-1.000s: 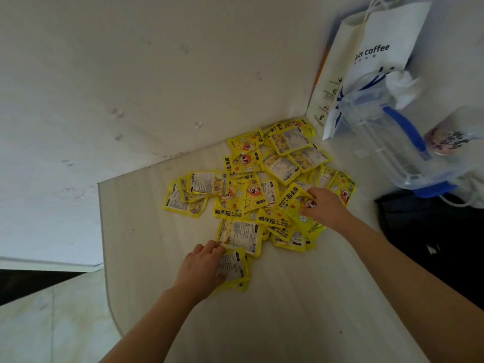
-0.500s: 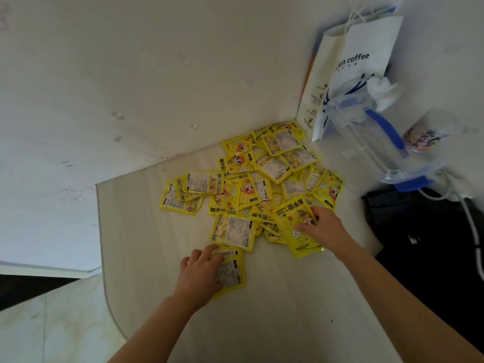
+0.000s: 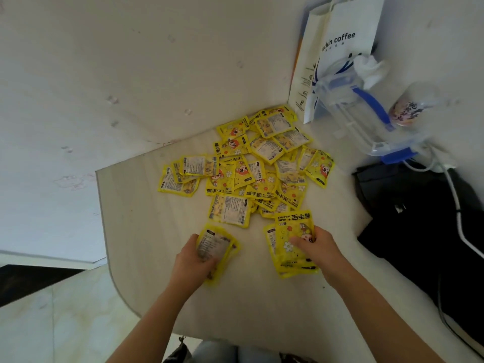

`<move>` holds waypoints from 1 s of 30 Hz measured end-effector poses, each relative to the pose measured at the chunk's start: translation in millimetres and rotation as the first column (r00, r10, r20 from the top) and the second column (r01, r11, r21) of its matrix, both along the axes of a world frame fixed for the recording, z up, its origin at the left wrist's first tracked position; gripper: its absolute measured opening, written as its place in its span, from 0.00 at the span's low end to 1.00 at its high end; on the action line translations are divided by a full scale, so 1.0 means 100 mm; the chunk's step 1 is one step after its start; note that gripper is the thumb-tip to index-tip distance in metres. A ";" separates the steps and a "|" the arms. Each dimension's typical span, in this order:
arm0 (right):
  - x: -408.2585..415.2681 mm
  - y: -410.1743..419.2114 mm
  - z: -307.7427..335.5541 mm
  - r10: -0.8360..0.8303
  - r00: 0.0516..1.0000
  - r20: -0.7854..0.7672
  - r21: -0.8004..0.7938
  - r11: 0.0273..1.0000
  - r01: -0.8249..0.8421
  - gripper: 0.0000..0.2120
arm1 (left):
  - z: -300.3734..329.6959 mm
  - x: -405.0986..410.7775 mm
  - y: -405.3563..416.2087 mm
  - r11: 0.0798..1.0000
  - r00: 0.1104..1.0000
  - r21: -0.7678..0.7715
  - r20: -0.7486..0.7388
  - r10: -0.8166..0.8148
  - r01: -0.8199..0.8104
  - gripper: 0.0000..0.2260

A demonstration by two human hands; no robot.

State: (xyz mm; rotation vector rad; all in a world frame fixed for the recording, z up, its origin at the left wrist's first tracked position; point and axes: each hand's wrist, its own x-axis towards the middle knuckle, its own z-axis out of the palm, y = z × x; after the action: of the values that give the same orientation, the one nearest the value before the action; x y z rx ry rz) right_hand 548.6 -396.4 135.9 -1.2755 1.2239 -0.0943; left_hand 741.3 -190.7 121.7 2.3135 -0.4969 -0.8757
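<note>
Several yellow hand-warmer packets (image 3: 251,169) lie scattered in a heap on the pale table (image 3: 246,305), near its far corner. My left hand (image 3: 192,260) grips a small stack of packets (image 3: 213,244), label side up, at the heap's near left. My right hand (image 3: 318,247) holds another stack of packets (image 3: 289,247), front side up, with fingers curled over its top packet. Both stacks sit apart from the heap, nearer to me.
A white paper coffee bag (image 3: 343,48) stands against the wall at the far right. A clear plastic box with blue clips (image 3: 364,119) and a printed cup (image 3: 408,106) sit beside it. A black bag (image 3: 424,213) with white cables lies on the right.
My right hand has pulled a stack of packets out of the heap toward me. My left hand has drawn its stack slightly nearer and now curls around it.
</note>
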 end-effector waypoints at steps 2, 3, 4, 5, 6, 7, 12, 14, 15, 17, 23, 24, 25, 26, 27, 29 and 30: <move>-0.08 0.11 -0.01 -0.023 0.999 0.041 0.067 0.998 0.020 0.13 | 0.04 -0.09 0.04 0.988 0.985 -0.080 -0.123 0.123 -0.133 0.12; -0.12 0.17 -0.01 -0.034 0.998 0.057 0.092 0.995 0.029 0.13 | 0.05 -0.13 0.05 0.976 0.970 -0.102 -0.170 0.174 -0.193 0.12; -0.16 0.22 -0.01 -0.050 0.997 0.067 0.111 0.993 0.043 0.13 | 0.06 -0.17 0.07 0.962 0.952 -0.115 -0.212 0.221 -0.249 0.13; -0.20 0.28 -0.01 -0.070 0.995 0.068 0.126 0.990 0.061 0.13 | 0.07 -0.21 0.08 0.947 0.933 -0.125 -0.249 0.259 -0.296 0.13; -0.24 0.35 0.00 -0.088 0.993 0.075 0.141 0.987 0.077 0.12 | 0.07 -0.25 0.11 0.935 0.917 -0.131 -0.281 0.283 -0.328 0.14; -0.27 0.41 0.01 -0.105 0.991 0.086 0.157 0.983 0.091 0.12 | 0.07 -0.29 0.13 0.928 0.905 -0.137 -0.307 0.293 -0.347 0.14; -0.43 0.76 0.11 -0.157 0.977 0.143 0.182 0.975 0.130 0.12 | 0.10 -0.46 0.31 0.922 0.887 -0.171 -0.379 0.263 -0.347 0.13; -0.48 0.94 0.14 -0.177 0.973 0.147 0.175 0.973 0.151 0.12 | 0.11 -0.51 0.44 0.920 0.886 -0.195 -0.395 0.244 -0.341 0.13; -0.52 1.04 0.15 -0.188 0.971 0.146 0.173 0.971 0.162 0.12 | 0.12 -0.53 0.51 0.921 0.889 -0.205 -0.395 0.232 -0.331 0.14; -0.59 1.27 0.15 -0.214 0.965 0.151 0.174 0.967 0.187 0.12 | 0.13 -0.58 0.67 0.926 0.894 -0.216 -0.399 0.206 -0.310 0.14; -0.87 2.22 0.02 -0.382 0.917 0.116 0.165 0.918 0.362 0.12 | 0.13 -0.72 1.30 0.947 0.901 -0.258 -0.428 0.065 -0.191 0.15; -0.92 2.39 -0.01 -0.411 0.905 0.110 0.167 0.905 0.391 0.12 | 0.12 -0.76 1.42 0.952 0.901 -0.257 -0.431 0.043 -0.169 0.15; -0.97 2.57 -0.03 -0.439 0.892 0.110 0.173 0.892 0.418 0.13 | 0.13 -0.81 1.53 0.956 0.902 -0.253 -0.431 0.026 -0.148 0.15; -1.02 2.75 -0.04 -0.464 0.879 0.114 0.177 0.880 0.441 0.14 | 0.13 -0.86 1.64 0.961 0.903 -0.248 -0.429 0.007 -0.125 0.14; -1.08 2.91 -0.04 -0.484 0.867 0.119 0.175 0.870 0.462 0.14 | 0.14 -0.91 1.74 0.963 0.903 -0.247 -0.429 -0.012 -0.105 0.14; -1.21 3.20 -0.03 -0.516 0.849 0.114 0.161 0.853 0.496 0.15 | 0.17 -1.04 1.92 0.966 0.904 -0.247 -0.426 -0.041 -0.072 0.13; -1.28 3.34 -0.02 -0.535 0.838 0.107 0.153 0.842 0.518 0.16 | 0.20 -1.11 2.00 0.967 0.904 -0.247 -0.425 -0.054 -0.058 0.13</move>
State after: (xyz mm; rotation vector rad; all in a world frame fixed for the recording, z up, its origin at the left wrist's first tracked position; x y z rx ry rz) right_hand 420.1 -62.3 133.9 -0.7812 1.4032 -0.5027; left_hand 630.1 9.7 141.5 1.8154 -0.3864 -1.2054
